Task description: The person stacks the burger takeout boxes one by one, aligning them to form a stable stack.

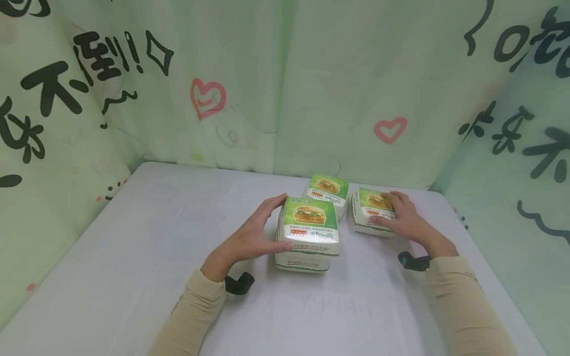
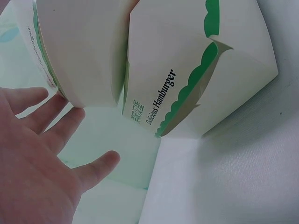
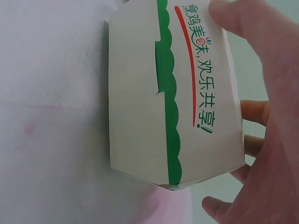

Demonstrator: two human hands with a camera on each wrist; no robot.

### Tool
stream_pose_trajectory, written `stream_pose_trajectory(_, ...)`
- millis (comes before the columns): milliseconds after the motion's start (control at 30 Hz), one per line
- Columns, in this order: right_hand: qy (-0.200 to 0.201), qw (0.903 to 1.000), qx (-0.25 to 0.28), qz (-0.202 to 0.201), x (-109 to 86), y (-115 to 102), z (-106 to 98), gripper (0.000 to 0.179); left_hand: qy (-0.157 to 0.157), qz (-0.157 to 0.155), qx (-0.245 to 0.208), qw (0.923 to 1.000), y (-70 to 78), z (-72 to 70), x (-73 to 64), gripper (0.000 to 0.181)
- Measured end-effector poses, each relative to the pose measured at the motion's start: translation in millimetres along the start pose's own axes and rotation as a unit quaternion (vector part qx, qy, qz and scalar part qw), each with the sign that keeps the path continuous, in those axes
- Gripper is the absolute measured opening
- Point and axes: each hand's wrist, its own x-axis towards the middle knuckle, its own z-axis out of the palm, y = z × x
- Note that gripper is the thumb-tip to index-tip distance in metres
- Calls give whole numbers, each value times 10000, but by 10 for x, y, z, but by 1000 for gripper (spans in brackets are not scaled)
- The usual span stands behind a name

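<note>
I count four burger boxes, on one white table (image 1: 147,237). Two make a pile: the upper box (image 1: 309,225) over the lower box (image 1: 303,263). The rear box (image 1: 329,190) stands at the pile's 1 o'clock, the right-hand box (image 1: 369,205) at its 2 o'clock. My left hand (image 1: 247,240) pinches the upper box — thumb on its 6 o'clock side, spread fingers at its 10 o'clock corner. My right hand (image 1: 407,222) pinches the right-hand box, thumb on the near side, fingers round the far side. The burger-printed lids are down — what's inside, I cannot tell.
</note>
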Motion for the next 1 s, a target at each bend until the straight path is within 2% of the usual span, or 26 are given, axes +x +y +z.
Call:
stream_pose_trajectory(367, 64, 9999, 113, 49, 20, 56, 62, 98, -2, -65, 15, 10000, 15, 3, -3, 103)
stream_pose_trajectory(700, 255, 9994, 102, -211, -30, 123, 88, 96, 14, -88, 73, 9999, 15, 9, 1, 103)
stream_pose_trajectory(1000, 264, 9992, 167, -238, -62, 128, 74, 98, -4, -52, 26, 10000, -2, 7, 1, 102)
